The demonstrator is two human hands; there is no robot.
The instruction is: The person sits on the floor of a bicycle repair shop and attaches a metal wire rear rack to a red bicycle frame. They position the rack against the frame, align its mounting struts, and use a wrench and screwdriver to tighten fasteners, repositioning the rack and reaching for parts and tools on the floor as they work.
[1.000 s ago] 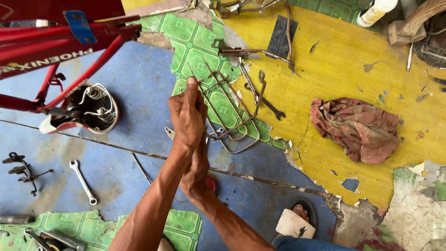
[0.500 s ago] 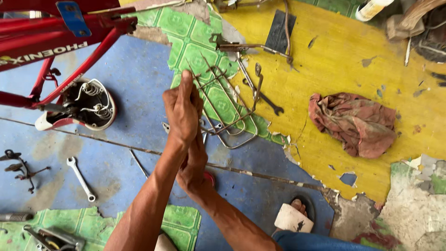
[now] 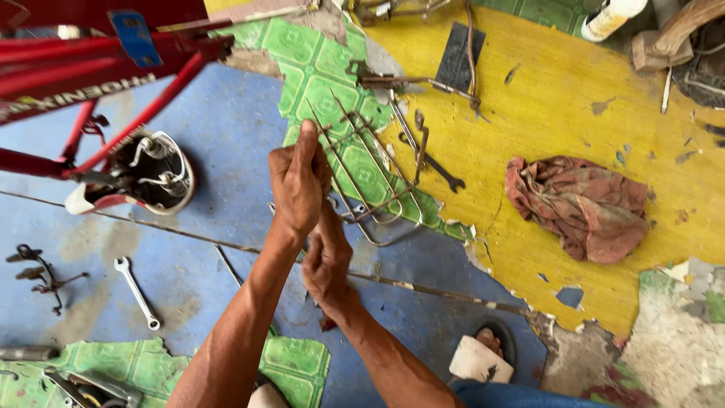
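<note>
The head camera looked straight down at a patchy floor of blue, green and yellow paint. At the far left a small silver spanner [image 3: 137, 292] lay on the blue, and above it the red bicycle frame [image 3: 91, 68] stood over its upturned saddle [image 3: 147, 172], springs showing.

In the middle, the person's left hand [image 3: 298, 180] was raised with fingers straight and close together, palm pressed against the right hand [image 3: 326, 257], which sat lower and partly behind it. Over the past second the pair had slid against each other, the left riding slightly higher and the right dropping toward the wrist, as if being rubbed together. I could not tell whether anything small was caught between the palms; neither hand was curled round a tool.

Just beyond the fingertips the wire carrier rack [image 3: 370, 177] lay flat on the green patch, apart from both hands and in the same spot on the floor as a second earlier. Beside it to the right a dark spanner [image 3: 432, 162] rested on the yellow paint. Further right a crumpled reddish rag [image 3: 581, 205] sat well clear, also unmoved. So the rack stayed untouched while the hands were busy with each other.
</note>
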